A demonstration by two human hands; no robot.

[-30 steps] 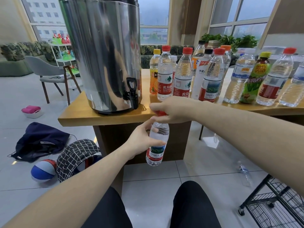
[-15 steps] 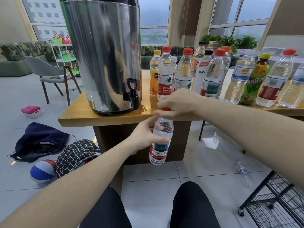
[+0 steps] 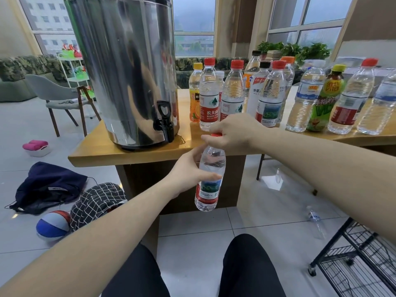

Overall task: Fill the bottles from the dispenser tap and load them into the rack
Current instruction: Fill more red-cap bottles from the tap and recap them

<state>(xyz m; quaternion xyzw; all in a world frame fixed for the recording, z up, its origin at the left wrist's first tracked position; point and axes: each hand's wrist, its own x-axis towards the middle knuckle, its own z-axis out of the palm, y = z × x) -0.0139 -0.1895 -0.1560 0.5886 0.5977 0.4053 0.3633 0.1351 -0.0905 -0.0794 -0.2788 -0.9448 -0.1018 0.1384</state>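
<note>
Our left hand grips a clear bottle below the counter edge; right-hand fingers clamp its red cap. The tap waits nearby, and the wire rack looks unloaded, so most work remains.

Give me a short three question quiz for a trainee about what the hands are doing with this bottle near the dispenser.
1. True or false: the left hand grips the clear water bottle by its body.
2. What does the right hand grip? A) the dispenser tap B) the red cap C) the wire rack
3. Fill in: the black tap sits on the steel ____.

Key: 1 true; 2 B, the red cap; 3 dispenser.
</note>
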